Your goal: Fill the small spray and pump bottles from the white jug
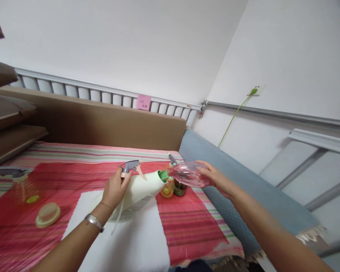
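My left hand (114, 189) is closed around a grey and peach spray trigger head (130, 166), whose thin dip tube (119, 217) hangs down past the wrist. The same hand lies against a large pale green bottle (143, 190), tilted with its green spout to the right; whether it also grips a handle is hidden. In my right hand (211, 173) is a clear pink bottle (188, 173), held nearly level by its base. Its neck meets the green spout (163, 175). Behind the two stand a yellow spray bottle (167, 190) and a dark spray bottle (180, 189).
A white cloth (141, 241) lies on the red striped cover (184, 223). At left are a round cream cap (48, 214) and a clear spray bottle (24, 190). A brown board (102, 124) and radiator stand behind; a blue padded surface (215, 162) is at right.
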`<action>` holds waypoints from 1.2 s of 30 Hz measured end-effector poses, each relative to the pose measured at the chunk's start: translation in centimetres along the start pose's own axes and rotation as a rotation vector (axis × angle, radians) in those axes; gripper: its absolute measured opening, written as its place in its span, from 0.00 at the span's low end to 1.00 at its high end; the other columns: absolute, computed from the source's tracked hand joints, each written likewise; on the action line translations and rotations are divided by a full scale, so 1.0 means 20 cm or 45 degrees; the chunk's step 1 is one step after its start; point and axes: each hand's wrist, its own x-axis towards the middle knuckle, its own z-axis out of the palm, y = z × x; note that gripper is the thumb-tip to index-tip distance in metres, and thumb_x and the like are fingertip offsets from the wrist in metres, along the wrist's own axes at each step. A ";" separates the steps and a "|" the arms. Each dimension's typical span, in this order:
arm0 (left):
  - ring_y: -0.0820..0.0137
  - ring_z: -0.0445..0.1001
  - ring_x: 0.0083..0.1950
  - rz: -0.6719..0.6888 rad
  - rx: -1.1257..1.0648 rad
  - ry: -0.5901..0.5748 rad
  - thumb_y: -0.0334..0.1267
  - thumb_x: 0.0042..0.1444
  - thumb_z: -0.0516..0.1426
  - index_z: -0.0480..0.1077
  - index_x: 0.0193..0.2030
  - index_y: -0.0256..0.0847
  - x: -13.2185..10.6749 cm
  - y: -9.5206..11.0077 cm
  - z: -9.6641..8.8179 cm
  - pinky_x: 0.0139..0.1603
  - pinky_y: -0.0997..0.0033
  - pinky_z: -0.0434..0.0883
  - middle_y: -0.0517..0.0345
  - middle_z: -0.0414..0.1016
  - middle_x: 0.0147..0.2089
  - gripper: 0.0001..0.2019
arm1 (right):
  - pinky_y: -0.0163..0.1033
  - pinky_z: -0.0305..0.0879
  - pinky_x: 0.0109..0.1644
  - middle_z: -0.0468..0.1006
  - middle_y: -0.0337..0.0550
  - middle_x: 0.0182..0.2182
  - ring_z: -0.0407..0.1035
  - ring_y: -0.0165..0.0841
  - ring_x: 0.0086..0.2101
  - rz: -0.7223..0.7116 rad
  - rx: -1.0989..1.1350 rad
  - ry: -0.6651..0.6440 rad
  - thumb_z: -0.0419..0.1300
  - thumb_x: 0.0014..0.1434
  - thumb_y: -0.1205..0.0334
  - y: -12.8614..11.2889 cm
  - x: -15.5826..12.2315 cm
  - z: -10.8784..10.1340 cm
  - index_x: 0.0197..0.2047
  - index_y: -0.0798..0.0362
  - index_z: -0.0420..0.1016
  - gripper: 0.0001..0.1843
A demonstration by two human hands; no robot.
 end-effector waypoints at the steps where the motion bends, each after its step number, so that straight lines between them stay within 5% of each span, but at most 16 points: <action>1: 0.64 0.67 0.25 -0.006 -0.003 -0.005 0.54 0.60 0.45 0.56 0.32 0.47 0.00 0.00 0.00 0.27 0.72 0.56 0.64 0.63 0.22 0.14 | 0.35 0.71 0.28 0.76 0.41 0.33 0.70 0.33 0.30 0.003 -0.005 0.004 0.64 0.52 0.47 0.00 0.00 0.00 0.55 0.46 0.64 0.29; 20: 0.64 0.67 0.27 -0.020 -0.016 -0.016 0.54 0.60 0.44 0.57 0.33 0.46 -0.01 -0.01 0.00 0.28 0.71 0.56 0.63 0.63 0.24 0.15 | 0.35 0.68 0.31 0.72 0.43 0.40 0.69 0.32 0.33 -0.003 -0.208 -0.008 0.61 0.55 0.45 -0.08 -0.02 0.01 0.58 0.47 0.61 0.31; 31: 0.64 0.67 0.26 -0.024 -0.018 -0.012 0.55 0.60 0.44 0.57 0.33 0.46 -0.01 -0.01 0.00 0.27 0.71 0.56 0.63 0.63 0.23 0.15 | 0.36 0.70 0.31 0.71 0.42 0.33 0.69 0.34 0.33 -0.035 -0.384 -0.026 0.58 0.57 0.44 -0.12 -0.02 0.00 0.61 0.49 0.57 0.33; 36: 0.65 0.66 0.26 -0.026 -0.016 -0.008 0.55 0.60 0.44 0.57 0.33 0.46 -0.01 0.00 0.00 0.27 0.71 0.55 0.63 0.63 0.23 0.15 | 0.35 0.70 0.32 0.71 0.48 0.44 0.72 0.37 0.37 -0.053 -0.460 -0.024 0.58 0.57 0.43 -0.16 -0.03 0.01 0.61 0.49 0.58 0.33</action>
